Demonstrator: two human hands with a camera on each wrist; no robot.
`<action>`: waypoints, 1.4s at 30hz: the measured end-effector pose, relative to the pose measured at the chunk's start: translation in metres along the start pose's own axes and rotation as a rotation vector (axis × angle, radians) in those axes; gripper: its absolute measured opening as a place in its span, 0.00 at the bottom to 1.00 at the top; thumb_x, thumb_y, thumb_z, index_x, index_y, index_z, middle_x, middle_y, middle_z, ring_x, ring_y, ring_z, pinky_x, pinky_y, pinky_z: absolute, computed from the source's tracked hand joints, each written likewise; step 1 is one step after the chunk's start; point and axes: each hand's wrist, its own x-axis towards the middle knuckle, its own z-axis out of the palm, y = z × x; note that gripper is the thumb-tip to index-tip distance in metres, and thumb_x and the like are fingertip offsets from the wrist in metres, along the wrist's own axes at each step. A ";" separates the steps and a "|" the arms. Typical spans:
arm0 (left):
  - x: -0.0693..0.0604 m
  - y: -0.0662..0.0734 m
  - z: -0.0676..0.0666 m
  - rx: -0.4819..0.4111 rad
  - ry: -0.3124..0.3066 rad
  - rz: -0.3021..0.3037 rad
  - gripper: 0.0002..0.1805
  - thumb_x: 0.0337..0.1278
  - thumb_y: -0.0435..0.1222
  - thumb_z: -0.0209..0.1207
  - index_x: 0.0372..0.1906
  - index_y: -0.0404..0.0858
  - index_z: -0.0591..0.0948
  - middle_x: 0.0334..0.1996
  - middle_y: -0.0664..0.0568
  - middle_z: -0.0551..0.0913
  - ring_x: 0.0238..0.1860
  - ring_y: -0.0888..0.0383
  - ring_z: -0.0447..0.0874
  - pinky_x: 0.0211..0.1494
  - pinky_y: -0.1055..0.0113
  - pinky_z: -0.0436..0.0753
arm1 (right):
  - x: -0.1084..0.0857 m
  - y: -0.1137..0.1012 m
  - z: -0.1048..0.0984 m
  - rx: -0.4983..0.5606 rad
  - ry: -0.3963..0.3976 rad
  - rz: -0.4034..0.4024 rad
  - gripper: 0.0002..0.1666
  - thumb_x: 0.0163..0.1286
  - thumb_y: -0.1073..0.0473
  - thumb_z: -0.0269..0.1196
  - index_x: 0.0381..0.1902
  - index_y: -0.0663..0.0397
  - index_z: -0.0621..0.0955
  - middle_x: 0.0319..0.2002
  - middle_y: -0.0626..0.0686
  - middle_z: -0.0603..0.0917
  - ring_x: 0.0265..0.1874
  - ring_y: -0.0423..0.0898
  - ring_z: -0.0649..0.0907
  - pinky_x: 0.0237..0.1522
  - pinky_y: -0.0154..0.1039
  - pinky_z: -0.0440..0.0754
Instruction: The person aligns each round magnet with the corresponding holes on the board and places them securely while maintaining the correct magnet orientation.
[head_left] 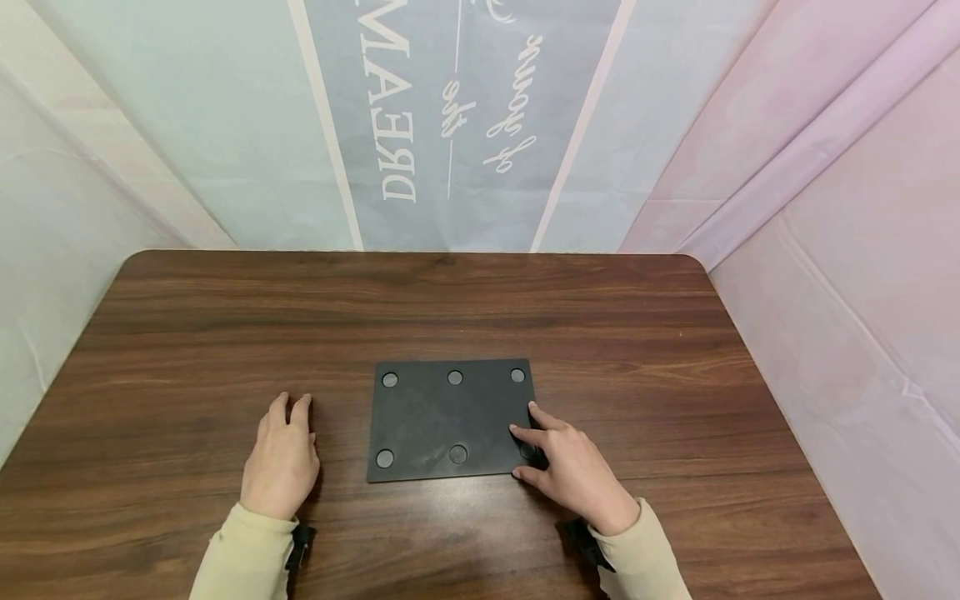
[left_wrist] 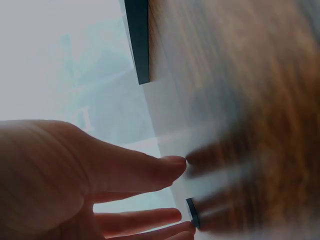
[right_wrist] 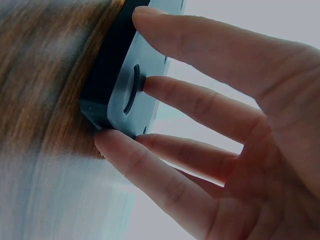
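Observation:
A dark grey rectangular plate (head_left: 450, 421) lies flat on the table, with several round lighter spots along its two long sides. My right hand (head_left: 577, 468) touches its right end: the thumb is at the front edge, one fingertip on top and another at the right side. In the right wrist view those fingers are spread and mostly straight beside the plate (right_wrist: 112, 85). My left hand (head_left: 279, 467) rests on the table left of the plate, apart from it. A small dark disc (left_wrist: 192, 213) is at its fingertips in the left wrist view; the head view hides it.
The brown wooden table (head_left: 450, 308) has rounded far corners. Behind it hangs a pale blue cloth (head_left: 450, 225) with mirrored white lettering, and a whitish-pink cloth (head_left: 847, 250) hangs at the right. Dark wrist bands (head_left: 300, 546) show at the cuffs.

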 end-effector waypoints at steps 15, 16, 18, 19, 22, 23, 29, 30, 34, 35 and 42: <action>0.010 -0.006 -0.006 -0.023 0.070 -0.043 0.14 0.51 0.19 0.58 0.46 0.20 0.79 0.43 0.25 0.76 0.43 0.30 0.76 0.35 0.41 0.81 | 0.000 0.000 -0.001 0.004 -0.005 0.007 0.29 0.53 0.58 0.74 0.55 0.55 0.83 0.64 0.67 0.72 0.56 0.62 0.79 0.50 0.56 0.81; 0.011 -0.006 -0.006 -0.023 0.082 -0.042 0.13 0.51 0.19 0.58 0.45 0.21 0.79 0.42 0.25 0.76 0.41 0.31 0.77 0.35 0.41 0.81 | 0.000 0.000 -0.001 0.005 -0.004 0.007 0.29 0.53 0.58 0.74 0.55 0.55 0.83 0.64 0.67 0.72 0.56 0.62 0.79 0.50 0.56 0.80; 0.012 -0.007 -0.006 -0.026 0.100 -0.043 0.12 0.50 0.19 0.58 0.42 0.21 0.80 0.40 0.27 0.77 0.40 0.32 0.77 0.34 0.41 0.81 | 0.000 0.000 -0.001 0.006 -0.005 0.008 0.29 0.53 0.58 0.74 0.55 0.55 0.83 0.64 0.67 0.71 0.56 0.62 0.79 0.50 0.56 0.81; 0.012 -0.007 -0.006 -0.026 0.106 -0.045 0.11 0.50 0.19 0.58 0.41 0.21 0.80 0.39 0.27 0.78 0.39 0.32 0.77 0.34 0.41 0.80 | 0.000 0.000 0.000 0.005 -0.005 0.008 0.29 0.53 0.57 0.74 0.55 0.55 0.83 0.64 0.67 0.71 0.56 0.62 0.79 0.50 0.56 0.80; 0.013 -0.008 -0.006 -0.027 0.117 -0.050 0.10 0.50 0.19 0.58 0.40 0.22 0.80 0.37 0.29 0.78 0.38 0.33 0.77 0.34 0.41 0.80 | 0.000 0.000 0.000 0.004 -0.007 0.007 0.29 0.53 0.57 0.74 0.55 0.55 0.83 0.64 0.67 0.71 0.56 0.62 0.79 0.50 0.56 0.81; 0.013 -0.008 -0.005 -0.028 0.120 -0.051 0.09 0.49 0.19 0.58 0.39 0.22 0.81 0.37 0.29 0.78 0.37 0.33 0.77 0.34 0.41 0.80 | 0.000 0.000 0.000 0.004 -0.008 0.007 0.29 0.53 0.57 0.74 0.55 0.55 0.82 0.64 0.67 0.71 0.56 0.62 0.79 0.49 0.55 0.81; 0.015 -0.008 -0.005 -0.033 0.143 -0.048 0.08 0.48 0.18 0.59 0.36 0.22 0.81 0.34 0.30 0.79 0.35 0.33 0.78 0.35 0.40 0.79 | 0.000 0.000 0.000 0.006 -0.008 0.010 0.30 0.53 0.57 0.74 0.55 0.54 0.82 0.64 0.67 0.71 0.56 0.62 0.79 0.49 0.55 0.81; 0.015 -0.008 -0.005 -0.034 0.147 -0.047 0.08 0.48 0.18 0.59 0.36 0.22 0.81 0.34 0.30 0.79 0.35 0.34 0.78 0.35 0.40 0.79 | 0.000 0.000 0.000 0.006 -0.007 0.011 0.30 0.53 0.57 0.74 0.55 0.54 0.82 0.65 0.66 0.71 0.56 0.62 0.79 0.49 0.55 0.81; 0.016 -0.008 -0.005 -0.034 0.152 -0.051 0.06 0.48 0.18 0.59 0.34 0.22 0.81 0.32 0.32 0.79 0.34 0.34 0.78 0.34 0.41 0.79 | 0.000 0.001 0.000 0.002 -0.007 0.009 0.30 0.53 0.57 0.74 0.55 0.54 0.82 0.64 0.67 0.71 0.56 0.62 0.79 0.49 0.55 0.81; 0.016 -0.007 -0.005 -0.034 0.150 -0.054 0.06 0.48 0.19 0.59 0.34 0.22 0.81 0.32 0.32 0.78 0.34 0.34 0.78 0.34 0.41 0.79 | 0.000 0.001 0.000 0.002 -0.007 0.010 0.30 0.53 0.57 0.74 0.55 0.54 0.82 0.64 0.67 0.71 0.56 0.62 0.79 0.49 0.55 0.81; 0.016 -0.006 -0.006 -0.018 0.099 -0.094 0.05 0.53 0.21 0.59 0.35 0.24 0.81 0.33 0.33 0.76 0.31 0.36 0.78 0.28 0.43 0.79 | 0.000 0.000 0.000 0.003 -0.004 0.014 0.29 0.53 0.57 0.74 0.55 0.55 0.83 0.64 0.67 0.71 0.56 0.62 0.79 0.50 0.55 0.81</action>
